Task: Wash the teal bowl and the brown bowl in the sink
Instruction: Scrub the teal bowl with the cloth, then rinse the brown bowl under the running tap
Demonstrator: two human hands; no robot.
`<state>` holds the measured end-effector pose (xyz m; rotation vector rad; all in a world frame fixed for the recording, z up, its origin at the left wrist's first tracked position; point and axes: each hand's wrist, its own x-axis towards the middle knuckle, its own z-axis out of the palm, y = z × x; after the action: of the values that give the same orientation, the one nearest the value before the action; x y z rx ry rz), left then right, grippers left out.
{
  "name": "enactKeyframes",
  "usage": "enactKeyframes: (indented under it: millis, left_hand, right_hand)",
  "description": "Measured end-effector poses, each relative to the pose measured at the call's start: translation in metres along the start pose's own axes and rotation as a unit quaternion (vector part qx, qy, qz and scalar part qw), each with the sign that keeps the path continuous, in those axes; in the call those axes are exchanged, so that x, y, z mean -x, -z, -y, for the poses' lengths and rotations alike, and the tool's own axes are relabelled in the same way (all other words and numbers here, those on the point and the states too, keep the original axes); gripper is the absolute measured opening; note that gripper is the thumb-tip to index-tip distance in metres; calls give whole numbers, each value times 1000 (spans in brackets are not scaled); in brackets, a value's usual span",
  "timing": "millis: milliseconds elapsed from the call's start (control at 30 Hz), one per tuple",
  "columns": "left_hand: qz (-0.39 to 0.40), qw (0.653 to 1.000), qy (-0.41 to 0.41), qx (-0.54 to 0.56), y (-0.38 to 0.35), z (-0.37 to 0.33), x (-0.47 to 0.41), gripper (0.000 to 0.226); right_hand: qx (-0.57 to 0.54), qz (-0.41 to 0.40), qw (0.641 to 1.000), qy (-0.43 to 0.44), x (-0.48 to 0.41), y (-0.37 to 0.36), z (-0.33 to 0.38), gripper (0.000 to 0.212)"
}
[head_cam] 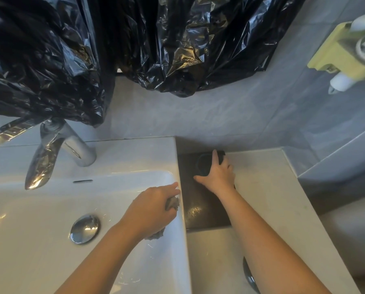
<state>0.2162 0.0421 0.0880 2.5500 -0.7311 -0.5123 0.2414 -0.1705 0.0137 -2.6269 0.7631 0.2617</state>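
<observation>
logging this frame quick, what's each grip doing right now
Left grip: holding a grey scrubbing wad at the sink edge.
Right grip: holding the dark bowl beside the sink.

no readable text, labels or numbers, view perhaps too blurred
</observation>
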Motion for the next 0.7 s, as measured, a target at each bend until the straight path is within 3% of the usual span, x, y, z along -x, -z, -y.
enactKeyframes:
  millis: [167,233,500,700]
  left_hand:
    - [-17,1000,-2,-13,-4,-8,14,35]
    - [-22,1000,-3,-9,-6,-11,22,34]
    - [-33,999,15,24,-10,-17,47,32]
    - [-36,999,24,31,-15,-13,62,32]
  right_hand:
    - [-3,-55,998,29,55,14,-34,90]
    - [10,-30,999,2,86,20,-57,88]
    - [25,144,984,-97,185,5,-125,114]
    - [46,150,982,-105,199,-12,-129,107]
